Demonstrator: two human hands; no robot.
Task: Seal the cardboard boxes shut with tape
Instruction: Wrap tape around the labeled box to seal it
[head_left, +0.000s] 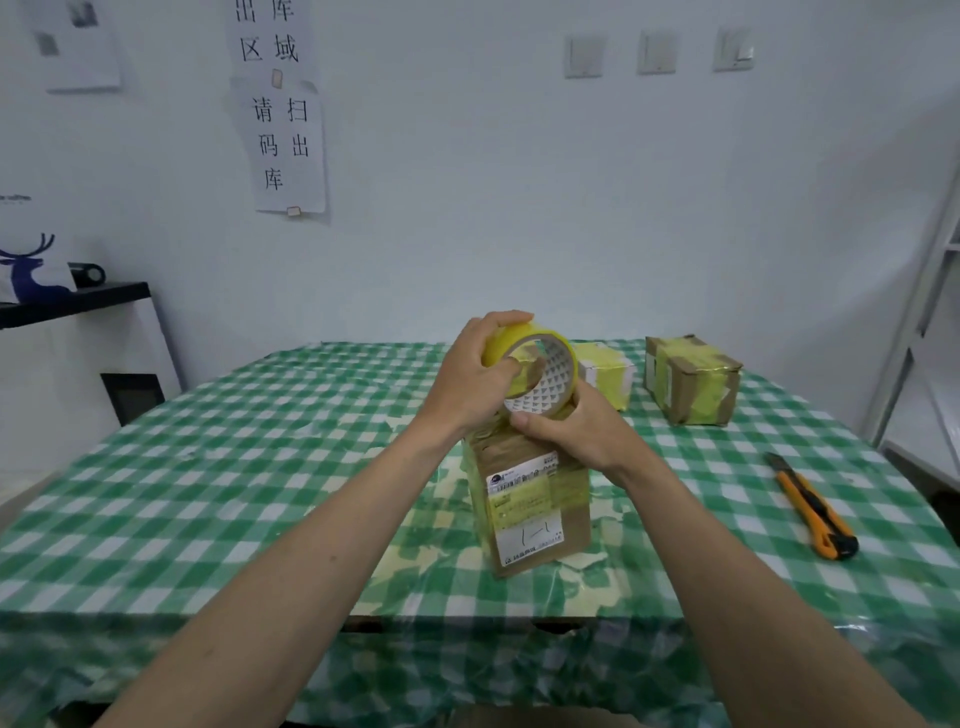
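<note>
— Where's the tape roll?
— Above the near cardboard box, mid-table. The left hand grasps it, thumb inside the core.
— And the right hand?
— Fingers curled at the roll's lower edge, hiding the box top; whether tape is pinched, I cannot tell.
— Others?
— Two taped boxes far right; the left one is half hidden. Utility knife near right.

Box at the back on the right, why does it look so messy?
That box is wrapped in crooked, overlapping strips of yellow and brown tape, some peeling at the corners. It also sits tilted on the table.
</note>
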